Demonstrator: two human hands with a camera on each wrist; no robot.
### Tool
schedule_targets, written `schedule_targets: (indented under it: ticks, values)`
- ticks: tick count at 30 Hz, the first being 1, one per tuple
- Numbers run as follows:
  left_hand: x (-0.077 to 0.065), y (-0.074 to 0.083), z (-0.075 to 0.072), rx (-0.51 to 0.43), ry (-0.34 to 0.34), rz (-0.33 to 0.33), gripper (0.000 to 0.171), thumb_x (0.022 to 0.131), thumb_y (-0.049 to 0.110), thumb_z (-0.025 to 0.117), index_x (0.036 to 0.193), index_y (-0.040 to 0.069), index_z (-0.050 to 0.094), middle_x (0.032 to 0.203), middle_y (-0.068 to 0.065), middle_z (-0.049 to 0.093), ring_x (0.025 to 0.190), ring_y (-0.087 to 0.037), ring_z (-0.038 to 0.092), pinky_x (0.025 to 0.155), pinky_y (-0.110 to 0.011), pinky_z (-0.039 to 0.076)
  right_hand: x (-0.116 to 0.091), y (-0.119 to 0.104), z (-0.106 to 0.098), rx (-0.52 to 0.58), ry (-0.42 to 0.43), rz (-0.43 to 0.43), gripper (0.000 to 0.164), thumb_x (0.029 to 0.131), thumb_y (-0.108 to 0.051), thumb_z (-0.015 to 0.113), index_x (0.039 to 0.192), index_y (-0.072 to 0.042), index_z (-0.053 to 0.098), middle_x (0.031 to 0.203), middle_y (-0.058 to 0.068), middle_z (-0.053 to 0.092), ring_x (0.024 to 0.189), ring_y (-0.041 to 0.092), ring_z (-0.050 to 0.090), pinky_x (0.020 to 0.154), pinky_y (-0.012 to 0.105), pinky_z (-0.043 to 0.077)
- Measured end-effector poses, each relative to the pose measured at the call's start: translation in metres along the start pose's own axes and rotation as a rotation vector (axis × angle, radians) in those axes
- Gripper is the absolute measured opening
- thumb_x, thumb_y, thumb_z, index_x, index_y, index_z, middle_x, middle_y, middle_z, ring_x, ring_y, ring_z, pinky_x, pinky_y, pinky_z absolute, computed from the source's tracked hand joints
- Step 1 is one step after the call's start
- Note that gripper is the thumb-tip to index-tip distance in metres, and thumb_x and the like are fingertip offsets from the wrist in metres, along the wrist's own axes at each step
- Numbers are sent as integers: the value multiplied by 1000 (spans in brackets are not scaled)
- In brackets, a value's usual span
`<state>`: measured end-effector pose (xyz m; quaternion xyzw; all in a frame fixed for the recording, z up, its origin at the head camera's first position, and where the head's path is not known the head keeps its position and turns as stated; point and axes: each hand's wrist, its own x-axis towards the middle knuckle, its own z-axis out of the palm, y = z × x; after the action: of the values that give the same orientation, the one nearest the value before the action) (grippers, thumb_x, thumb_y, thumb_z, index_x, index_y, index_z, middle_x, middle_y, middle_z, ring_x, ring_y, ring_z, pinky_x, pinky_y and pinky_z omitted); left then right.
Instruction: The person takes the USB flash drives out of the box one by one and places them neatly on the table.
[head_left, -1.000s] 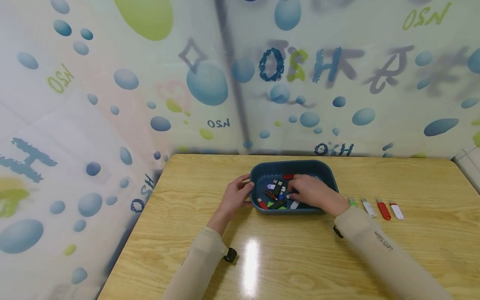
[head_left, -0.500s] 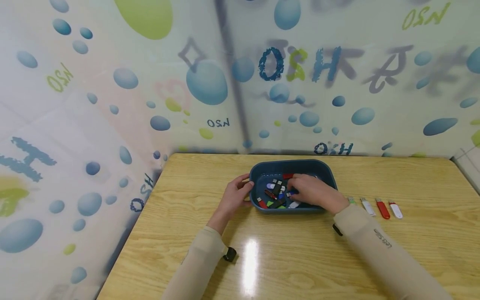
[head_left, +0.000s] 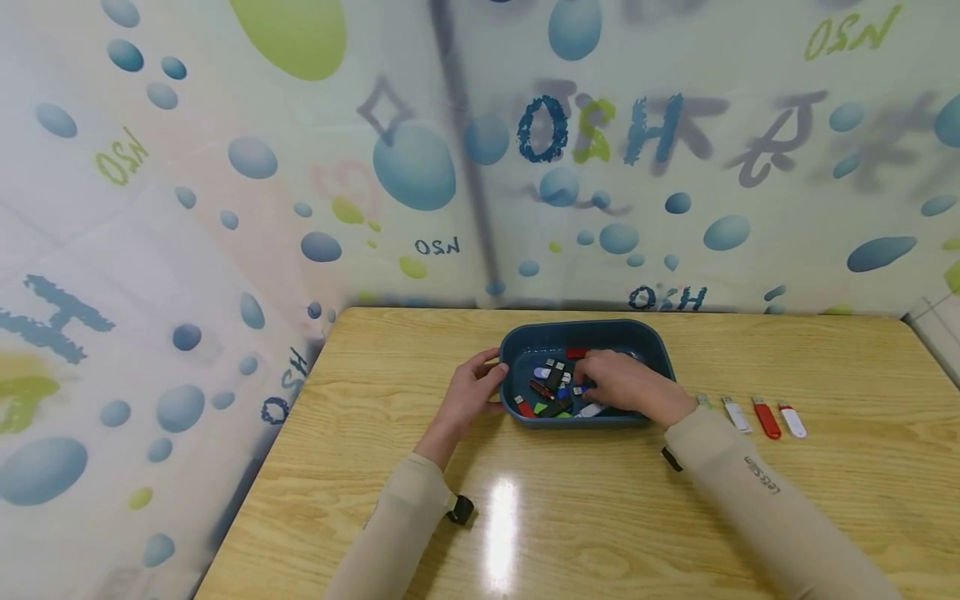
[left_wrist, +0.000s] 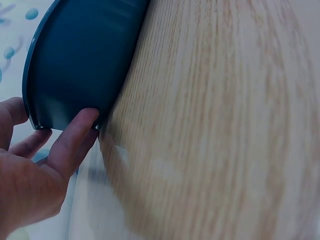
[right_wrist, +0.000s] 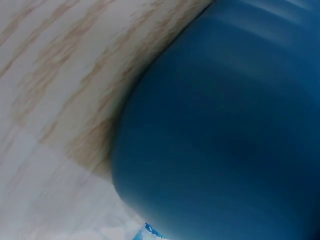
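Observation:
My left hand (head_left: pixel 474 383) holds the left end of a dark blue plastic bin (head_left: pixel 585 422), its thumb at the rim. The left wrist view shows the fingers (left_wrist: pixel 80 125) against the bin's outer wall (left_wrist: pixel 85 65). Inside lie several loose USB sticks, among them a black one (head_left: pixel 555 377) and a red one (head_left: pixel 524 407). My right hand (head_left: pixel 626 383) reaches over the right side into the bin and pinches a blue USB stick (head_left: pixel 579 390), its metal plug showing to the left. A white USB stick (head_left: pixel 590 410) lies just below those fingers. The bin's wall (right_wrist: pixel 210 125) fills most of the right wrist view.
Right of the bin, on the wooden table (head_left: pixel 585 517), several USB sticks lie in a row: a green one (head_left: pixel 703 402) partly behind the right wrist, a white one (head_left: pixel 737 414), a red one (head_left: pixel 767 418) and a red-and-white one (head_left: pixel 792 421). A patterned wall (head_left: pixel 420 275) stands behind.
The blue stick's plug has come into view at my right fingertips, and the white stick below has shifted slightly. My left hand and the bin stay in place.

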<state>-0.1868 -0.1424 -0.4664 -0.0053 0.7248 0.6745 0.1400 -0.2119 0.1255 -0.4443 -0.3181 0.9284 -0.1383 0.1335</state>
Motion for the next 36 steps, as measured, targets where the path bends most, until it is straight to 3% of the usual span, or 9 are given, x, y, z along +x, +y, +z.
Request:
schedule_targets:
  ticks: [5,12,19,36]
  values:
    - [1,-1,0,-4,2,-9,48,108,21,58,153,10,49,140,-21,59,118,-34,66,80,-46,63,-3,1,1,19,11,28,19,95,-13,76,112,-5,75,106,9,68,93,22,65,81,41,58]
    - [1,-1,0,-12,1,-13,48,107,22,58,153,10,50,140,-21,59,119,-34,66,81,-46,63,-11,5,2,38,93,33,20,95,-15,77,112,-5,76,110,9,69,96,24,67,84,44,58]
    - [1,0,0,-17,-9,-6,47,108,22,57,153,10,50,140,-22,58,120,-36,65,81,-46,63,-25,6,-5,65,156,37,16,96,-15,76,109,-6,74,103,6,67,89,21,63,78,43,55]
    - [0,0,0,-11,-6,1,48,108,21,57,154,9,49,138,-24,58,120,-37,65,80,-46,63,-55,5,-13,96,303,81,17,94,-15,78,107,-5,74,97,4,65,86,21,63,76,43,56]
